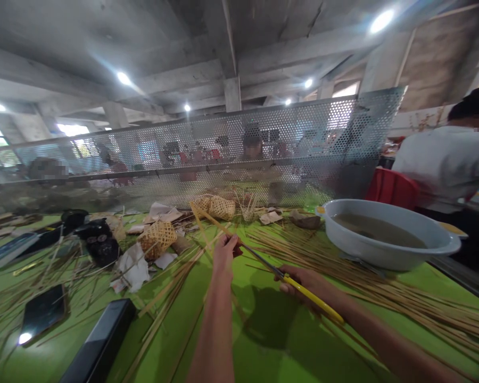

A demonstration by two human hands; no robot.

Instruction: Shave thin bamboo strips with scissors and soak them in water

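Note:
My left hand (pixel 226 247) is closed in a pinch on bamboo strips (pixel 209 217), which stick out ahead of the fingers and cross each other. My right hand (pixel 303 282) is wrapped round a slim tool with a yellow handle (pixel 313 299) and a long, narrow metal front part (pixel 259 258). The tool's tip reaches to the fingers of my left hand; whether it touches the strips is hidden. Its exact kind is unclear. Beyond my left hand lies a woven bamboo basket (pixel 222 207), and a second woven piece (pixel 157 238) is to the left.
A white basin of cloudy water (pixel 387 258) stands at the right, beside long bamboo strips (pixel 367 287). On the left are a phone (pixel 43 313), a black box (pixel 99 340) and a crumpled black bag (pixel 98 242). A perforated metal screen (pixel 207 143) closes the table's far side. A person (pixel 443 159) sits at right.

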